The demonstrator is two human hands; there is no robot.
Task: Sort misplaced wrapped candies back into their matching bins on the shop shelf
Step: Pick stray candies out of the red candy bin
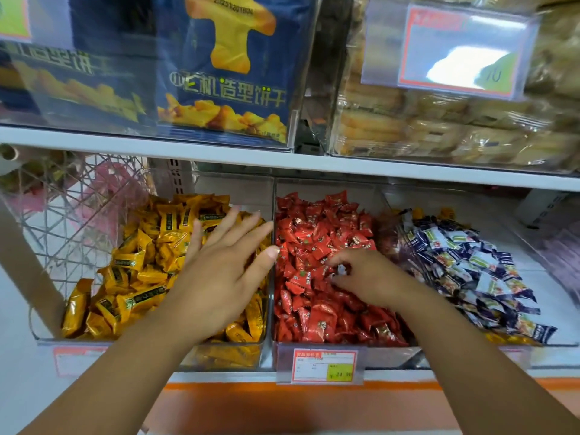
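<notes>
Three clear bins stand side by side on the lower shelf. The left bin [94, 342] holds yellow wrapped candies [141, 262]. The middle bin [392, 356] is full of red wrapped candies [314, 233]. To the right lies a heap of blue-and-white candies [470, 262], with a few yellow ones showing at its edges. My left hand [219, 271] is spread flat with straight fingers over the yellow candies. My right hand [370, 277] reaches into the red bin, its fingers and thumb curled and pinching a small pale-and-dark wrapped candy [341, 270].
The shelf board [282, 161] hangs low over the bins. Above it stand blue biscuit boxes [219, 89] and wrapped pastries [439, 130]. A wire basket [62, 208] sits left of the yellow bin. A price tag [323, 365] hangs on the red bin's front.
</notes>
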